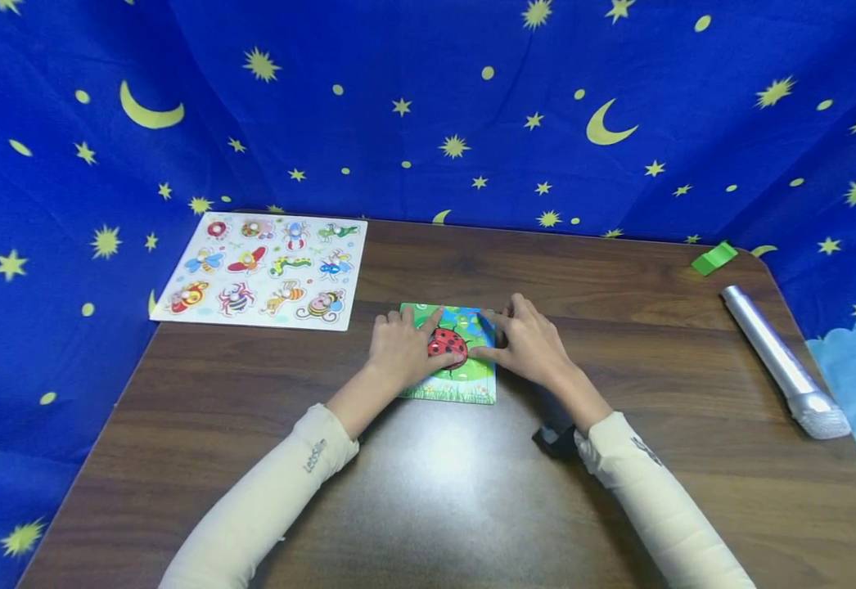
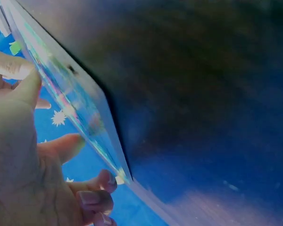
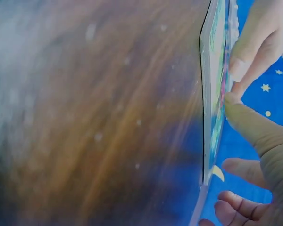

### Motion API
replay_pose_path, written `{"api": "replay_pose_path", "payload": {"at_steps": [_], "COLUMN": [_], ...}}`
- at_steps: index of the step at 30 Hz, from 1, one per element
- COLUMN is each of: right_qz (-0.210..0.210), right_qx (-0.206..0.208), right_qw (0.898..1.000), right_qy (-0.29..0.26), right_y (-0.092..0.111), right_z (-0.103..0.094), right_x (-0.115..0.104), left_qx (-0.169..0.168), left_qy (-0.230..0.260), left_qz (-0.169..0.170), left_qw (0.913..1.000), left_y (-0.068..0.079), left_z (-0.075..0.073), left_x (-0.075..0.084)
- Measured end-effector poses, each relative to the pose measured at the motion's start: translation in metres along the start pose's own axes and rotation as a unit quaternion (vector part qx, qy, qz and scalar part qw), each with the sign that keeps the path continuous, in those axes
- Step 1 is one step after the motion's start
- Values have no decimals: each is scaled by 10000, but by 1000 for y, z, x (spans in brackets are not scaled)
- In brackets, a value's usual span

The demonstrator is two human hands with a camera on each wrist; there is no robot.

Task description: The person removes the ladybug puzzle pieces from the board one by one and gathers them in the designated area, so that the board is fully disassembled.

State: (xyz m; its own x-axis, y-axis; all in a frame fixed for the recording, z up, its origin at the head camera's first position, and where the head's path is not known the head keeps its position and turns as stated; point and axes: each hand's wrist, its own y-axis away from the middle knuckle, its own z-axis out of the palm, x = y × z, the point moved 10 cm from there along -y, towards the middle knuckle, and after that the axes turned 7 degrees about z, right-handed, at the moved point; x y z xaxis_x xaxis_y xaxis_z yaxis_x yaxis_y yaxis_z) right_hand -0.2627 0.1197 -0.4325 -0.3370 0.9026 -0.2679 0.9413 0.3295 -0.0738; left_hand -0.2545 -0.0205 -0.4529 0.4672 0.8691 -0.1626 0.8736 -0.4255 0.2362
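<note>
A small square ladybug puzzle (image 1: 448, 394) lies flat on the table, with a red, black-spotted ladybug on a green and blue ground. My left hand (image 1: 396, 348) lies over its left side, the thumb across the ladybug and the index finger pointing toward the top edge. From the right, my right hand (image 1: 533, 339) reaches in with its thumb at the ladybug's right side and its index finger by the upper right corner. Both wrist views show the puzzle edge-on, in the left wrist view as a thin board (image 2: 92, 106) beside extended fingers.
At the back left lies a white insect peg puzzle board (image 1: 273, 309). A green block (image 1: 714, 258) sits near the far right corner, and a silver microphone (image 1: 781, 360) lies along the right side. Something black (image 1: 555, 442) shows by the right wrist. Blue starry cloth (image 1: 428, 98) hangs behind the table.
</note>
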Motion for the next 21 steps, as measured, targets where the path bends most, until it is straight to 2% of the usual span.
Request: {"api": "replay_pose_path", "payload": {"at_steps": [7,16,21], "right_qz": [120,235,444], "right_qx": [-145,-297,-294], "right_qw": [9998,9993,9984], "right_qy": [85,-51,-168], "right_y": [1,0,-1], "right_z": [4,9,8], "right_x": [1,3,5], "left_qx": [-103,-153,-181], "left_qy": [13,275,492], "left_qz": [-3,12,57], "left_qw": [9999,9995,9986], "left_y": [-2,-2,-4], "left_z": [5,5,6], "left_x": [-1,-2,-2]}}
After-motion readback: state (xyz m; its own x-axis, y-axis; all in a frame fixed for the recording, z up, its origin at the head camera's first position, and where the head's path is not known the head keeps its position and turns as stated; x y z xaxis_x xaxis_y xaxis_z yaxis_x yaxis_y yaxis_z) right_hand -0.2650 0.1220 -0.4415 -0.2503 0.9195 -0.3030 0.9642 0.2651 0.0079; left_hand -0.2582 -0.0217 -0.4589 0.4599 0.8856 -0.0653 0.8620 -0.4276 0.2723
